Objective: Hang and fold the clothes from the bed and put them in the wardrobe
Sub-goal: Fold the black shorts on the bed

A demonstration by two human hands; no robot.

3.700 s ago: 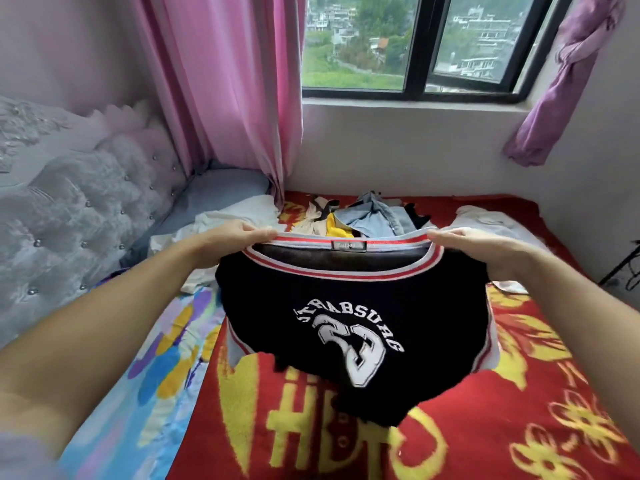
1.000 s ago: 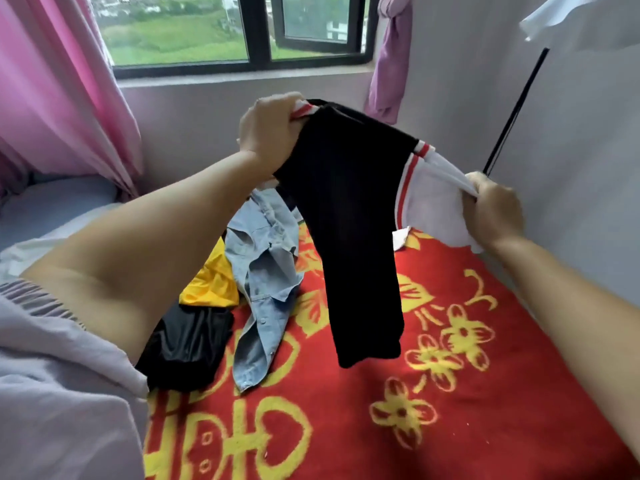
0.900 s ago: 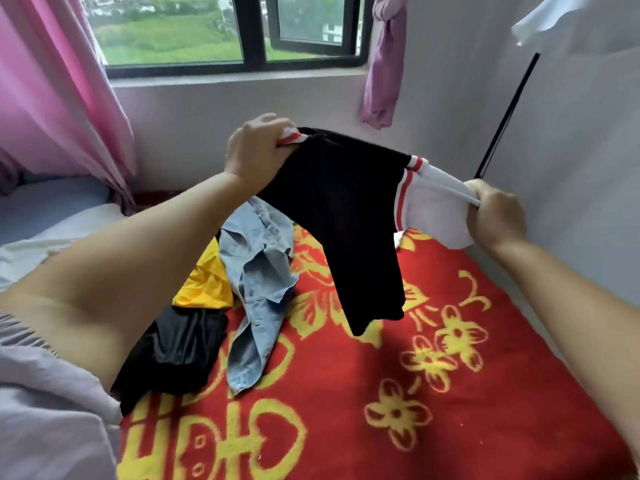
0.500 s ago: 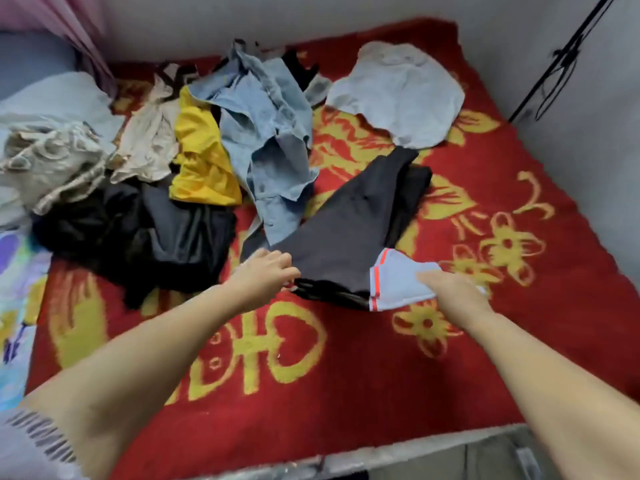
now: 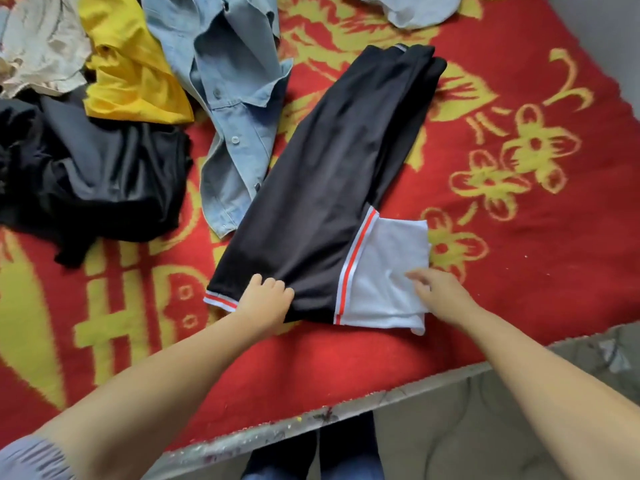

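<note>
Left hand [image 5: 265,299], right hand [image 5: 441,294], flat on folded jersey [image 5: 332,174]

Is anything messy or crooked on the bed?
Yes. The black jersey lies folded but slanted across the red blanket, its white sleeve sticking out sideways. Behind it, a denim shirt, yellow top and black garment sit in a crumpled heap, unfolded.
</note>
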